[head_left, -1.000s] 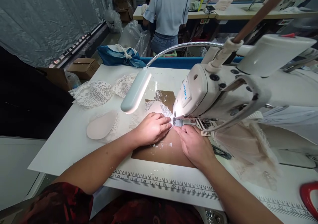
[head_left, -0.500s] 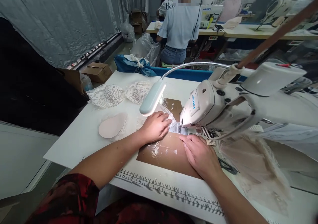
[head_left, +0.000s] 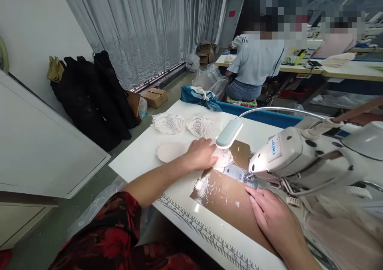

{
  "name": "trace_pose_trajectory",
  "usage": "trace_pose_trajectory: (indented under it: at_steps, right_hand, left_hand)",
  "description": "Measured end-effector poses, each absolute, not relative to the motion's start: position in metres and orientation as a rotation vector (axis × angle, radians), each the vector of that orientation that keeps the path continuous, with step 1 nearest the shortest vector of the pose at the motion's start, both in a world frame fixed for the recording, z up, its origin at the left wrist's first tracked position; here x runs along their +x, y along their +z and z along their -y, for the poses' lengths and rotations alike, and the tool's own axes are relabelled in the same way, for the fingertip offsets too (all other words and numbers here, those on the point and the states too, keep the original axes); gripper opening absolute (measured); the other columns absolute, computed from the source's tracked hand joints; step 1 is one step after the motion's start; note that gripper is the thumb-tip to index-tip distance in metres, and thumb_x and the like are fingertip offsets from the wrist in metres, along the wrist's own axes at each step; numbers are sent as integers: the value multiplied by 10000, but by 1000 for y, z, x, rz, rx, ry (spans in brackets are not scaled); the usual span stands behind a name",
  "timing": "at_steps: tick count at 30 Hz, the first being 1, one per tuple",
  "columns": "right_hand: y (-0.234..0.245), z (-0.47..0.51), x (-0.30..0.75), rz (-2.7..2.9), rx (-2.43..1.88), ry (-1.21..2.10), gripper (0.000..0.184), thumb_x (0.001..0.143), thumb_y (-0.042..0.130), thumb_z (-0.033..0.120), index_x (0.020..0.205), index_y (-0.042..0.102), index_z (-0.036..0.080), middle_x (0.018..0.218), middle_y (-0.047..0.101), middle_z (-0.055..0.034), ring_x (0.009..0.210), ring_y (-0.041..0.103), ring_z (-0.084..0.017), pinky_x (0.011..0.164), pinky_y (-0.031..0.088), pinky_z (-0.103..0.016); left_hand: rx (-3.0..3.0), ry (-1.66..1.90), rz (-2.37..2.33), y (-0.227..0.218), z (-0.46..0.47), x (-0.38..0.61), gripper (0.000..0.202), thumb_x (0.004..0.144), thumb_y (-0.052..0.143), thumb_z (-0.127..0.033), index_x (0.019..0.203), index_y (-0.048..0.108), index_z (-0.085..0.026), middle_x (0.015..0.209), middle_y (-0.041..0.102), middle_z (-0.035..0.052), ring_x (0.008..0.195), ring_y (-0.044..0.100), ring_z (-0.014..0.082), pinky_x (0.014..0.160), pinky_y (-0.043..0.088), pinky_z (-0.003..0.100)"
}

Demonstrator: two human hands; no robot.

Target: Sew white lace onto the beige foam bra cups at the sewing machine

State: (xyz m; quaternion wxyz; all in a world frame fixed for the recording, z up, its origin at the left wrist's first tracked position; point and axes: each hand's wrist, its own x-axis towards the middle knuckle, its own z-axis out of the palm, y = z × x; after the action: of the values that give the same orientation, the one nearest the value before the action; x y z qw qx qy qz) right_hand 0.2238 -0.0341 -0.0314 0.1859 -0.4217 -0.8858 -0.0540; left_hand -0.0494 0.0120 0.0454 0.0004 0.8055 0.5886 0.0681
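My left hand [head_left: 202, 154] has its fingers bent over a pale, lace-edged bra cup [head_left: 224, 158], left of the sewing machine [head_left: 278, 152]. Part of that cup is hidden under the hand. A thread seems to run from it toward the needle area. My right hand [head_left: 271, 212] lies flat on the brown covering [head_left: 230, 194] of the table, fingers stretched out just in front of the needle plate [head_left: 236, 173], with nothing in them. A smooth beige cup pad [head_left: 170, 152] rests beside my left forearm.
Two white lace cups [head_left: 169, 123] lie at the table's far side. A lamp [head_left: 229, 133] on a bent metal neck hangs over the work. Sheer beige fabric [head_left: 344, 230] is piled at the right. A ruler strip [head_left: 203, 230] runs along the front edge. A co-worker [head_left: 254, 62] sits beyond.
My left hand has drawn the lace-edged cup away from the needle, to the left. My right hand stays by the needle plate. The head view has swung left.
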Motion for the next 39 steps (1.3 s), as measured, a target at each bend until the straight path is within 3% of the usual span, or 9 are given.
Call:
trace_pose_trajectory:
  at_steps: [5,7,11,14,17,21,26,34,39]
  right_hand:
    - [-29,37,222,2478,-1219,-101,303,925,407,241,1104,644,183,868,659,-70,683,619,-189,626,475,-317]
    - [-27,40,220,2451,-1250,-80,319,932,386,234,1106,647,173,854,652,-68,712,626,-190,639,473,-313]
    - [-22,43,215,2444,-1291,-71,331,930,380,214,1120,647,174,845,653,-60,736,628,-185,625,455,-298]
    - [-20,43,213,2438,-1318,-97,322,921,390,197,1103,655,179,855,668,-58,753,631,-189,628,445,-297]
    - [-18,46,212,2404,-1317,-77,308,926,397,202,1074,665,172,876,684,-61,788,639,-197,665,449,-307]
    - [-13,51,212,2237,-1242,89,256,930,436,232,1011,673,181,904,704,-47,825,644,-182,714,456,-293]
    - [-5,56,215,2178,-1037,315,233,911,478,259,808,677,195,762,683,-32,732,613,-156,696,452,-275]
    - [-6,56,211,2398,-1062,351,266,923,464,265,813,690,179,695,638,-39,693,555,-154,669,404,-280]
    - [-4,58,210,2203,-1035,276,193,893,515,266,830,673,172,733,646,-38,697,558,-156,676,409,-287]
  left_hand:
    - [2202,124,-2328,56,16,-130,487,862,454,-497,1016,567,-49,1022,619,234,982,559,376,805,434,518]
    - [1877,-49,-2498,46,36,-161,541,807,483,-579,985,563,-75,1038,611,219,1011,542,380,825,433,497]
    - [1910,283,-2321,27,81,-191,361,878,382,-470,992,523,-158,1067,581,124,1042,526,296,841,441,399]
    - [1702,537,-1884,35,105,-180,334,882,424,-509,897,486,-181,824,568,31,754,569,200,630,452,294]
    - [1503,539,-1357,56,108,-147,295,858,533,-466,934,485,-185,778,562,-14,647,554,132,546,422,219]
    - [1745,401,-960,64,76,-84,317,808,608,-273,1109,549,-196,1045,614,35,924,599,186,720,486,246]
    - [2099,343,-979,34,26,-14,449,724,552,-70,1161,549,-170,1178,623,85,1092,581,227,910,474,324]
    - [2182,413,-1290,21,-5,3,229,806,527,-143,1020,609,-128,818,661,44,740,612,174,676,485,276]
    - [2185,331,-1145,24,-2,11,117,825,556,-170,911,633,-151,784,668,9,694,596,134,620,453,218]
